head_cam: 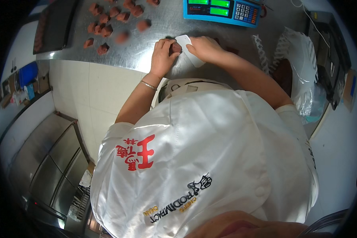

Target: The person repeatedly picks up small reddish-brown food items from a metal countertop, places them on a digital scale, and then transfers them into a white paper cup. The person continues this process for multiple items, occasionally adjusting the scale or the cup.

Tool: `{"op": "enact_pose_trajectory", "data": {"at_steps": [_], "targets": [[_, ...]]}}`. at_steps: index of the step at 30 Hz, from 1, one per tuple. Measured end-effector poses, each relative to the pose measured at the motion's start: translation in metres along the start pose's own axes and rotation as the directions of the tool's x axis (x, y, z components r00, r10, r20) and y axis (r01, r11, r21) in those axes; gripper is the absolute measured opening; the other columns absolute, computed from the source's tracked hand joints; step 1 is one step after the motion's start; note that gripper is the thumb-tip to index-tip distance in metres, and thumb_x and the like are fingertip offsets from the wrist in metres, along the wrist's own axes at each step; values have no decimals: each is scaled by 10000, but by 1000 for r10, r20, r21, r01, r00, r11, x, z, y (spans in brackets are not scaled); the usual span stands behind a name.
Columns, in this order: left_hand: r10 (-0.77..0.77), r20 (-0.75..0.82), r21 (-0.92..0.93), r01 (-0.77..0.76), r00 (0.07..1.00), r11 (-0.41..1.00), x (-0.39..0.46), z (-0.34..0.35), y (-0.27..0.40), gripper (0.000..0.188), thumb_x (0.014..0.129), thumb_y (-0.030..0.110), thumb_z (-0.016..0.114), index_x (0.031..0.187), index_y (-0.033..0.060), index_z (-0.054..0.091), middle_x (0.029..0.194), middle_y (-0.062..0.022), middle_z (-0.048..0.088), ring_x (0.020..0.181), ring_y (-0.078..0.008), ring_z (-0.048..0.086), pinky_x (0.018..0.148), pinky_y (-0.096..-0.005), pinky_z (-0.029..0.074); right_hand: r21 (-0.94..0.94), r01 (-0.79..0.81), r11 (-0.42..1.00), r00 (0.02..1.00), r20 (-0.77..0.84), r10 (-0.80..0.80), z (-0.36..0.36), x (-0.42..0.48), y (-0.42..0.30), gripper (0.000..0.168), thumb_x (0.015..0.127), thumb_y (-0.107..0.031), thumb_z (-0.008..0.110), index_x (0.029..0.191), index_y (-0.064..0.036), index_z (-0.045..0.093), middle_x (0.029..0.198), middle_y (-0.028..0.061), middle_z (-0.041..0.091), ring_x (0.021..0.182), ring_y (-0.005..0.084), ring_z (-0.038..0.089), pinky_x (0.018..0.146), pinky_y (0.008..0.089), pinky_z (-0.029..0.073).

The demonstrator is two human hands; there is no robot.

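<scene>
My left hand (163, 58) curls its fingers around a reddish-brown piece of dough (175, 47) near the front edge of the steel table (119, 55). In my right hand (206, 50) is a white plastic dough scraper (193, 56), its edge right beside that piece. More brown dough (232, 50) shows just past my right wrist, partly covered by the arm. Several cut dough lumps (107, 30) lie scattered on the table to the left. Two of them, one being a lump (122, 37) closer to my left hand, look blurred.
A blue digital scale (221, 13) stands at the back. To the right, clear plastic sheeting (300, 59) lies near a large dark brown mass (284, 76), half hidden by my arm. A dark tray (55, 23) sits at the table's left end. Steel cabinets (50, 166) stand lower left.
</scene>
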State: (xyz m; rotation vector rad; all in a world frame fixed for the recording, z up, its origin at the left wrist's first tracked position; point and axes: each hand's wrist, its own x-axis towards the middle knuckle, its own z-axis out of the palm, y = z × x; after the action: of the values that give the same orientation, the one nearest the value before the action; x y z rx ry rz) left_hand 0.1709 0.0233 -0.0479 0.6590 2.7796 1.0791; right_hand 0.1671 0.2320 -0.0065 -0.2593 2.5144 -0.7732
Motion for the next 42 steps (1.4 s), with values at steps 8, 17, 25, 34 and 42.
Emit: {"op": "enact_pose_trajectory", "data": {"at_steps": [8, 17, 25, 34, 42], "targets": [[-299, 438, -781, 524, 848, 341, 11, -36, -14, 373, 955, 261, 659, 1249, 48, 574, 1240, -93, 627, 1066, -188, 606, 919, -325, 483, 512, -69, 856, 979, -131, 157, 4, -4, 28, 360, 956, -315, 504, 1093, -19, 657, 1017, 209, 700, 920, 342, 681, 823, 445, 525], [-192, 451, -862, 481, 872, 160, 84, -66, -6, 361, 1052, 332, 462, 1201, 20, 568, 1053, -61, 589, 855, -189, 582, 820, -301, 474, 801, -157, 578, 819, -221, 529, -14, -140, 101, 399, 976, -302, 579, 1214, 15, 627, 1053, 97, 691, 927, 162, 642, 819, 330, 511], [504, -120, 248, -466, 855, 849, 242, -27, 91, 471, 850, 202, 691, 1287, 67, 579, 1333, -183, 539, 1260, -425, 462, 1075, -496, 377, 721, -149, 677, 725, -385, 571, -33, -170, 88, 409, 970, -337, 576, 1138, 26, 657, 978, 107, 697, 881, 169, 641, 778, 326, 501], [824, 267, 82, -864, 499, 497, 131, 83, 113, 433, 901, 125, 589, 1333, 94, 561, 1340, -143, 574, 1293, -338, 502, 1142, -477, 345, 702, -123, 702, 558, -536, 634, -9, -197, 130, 417, 963, -371, 603, 1061, 30, 662, 870, 167, 703, 786, 240, 680, 719, 366, 519], [665, 475, -123, -705, 577, 699, 75, 85, 111, 416, 859, 78, 626, 1273, 118, 608, 1276, -100, 598, 1201, -339, 539, 1044, -483, 397, 618, -171, 767, 604, -550, 577, -11, -184, 124, 415, 958, -360, 601, 1040, 42, 660, 867, 203, 697, 785, 279, 689, 721, 385, 519]]}}
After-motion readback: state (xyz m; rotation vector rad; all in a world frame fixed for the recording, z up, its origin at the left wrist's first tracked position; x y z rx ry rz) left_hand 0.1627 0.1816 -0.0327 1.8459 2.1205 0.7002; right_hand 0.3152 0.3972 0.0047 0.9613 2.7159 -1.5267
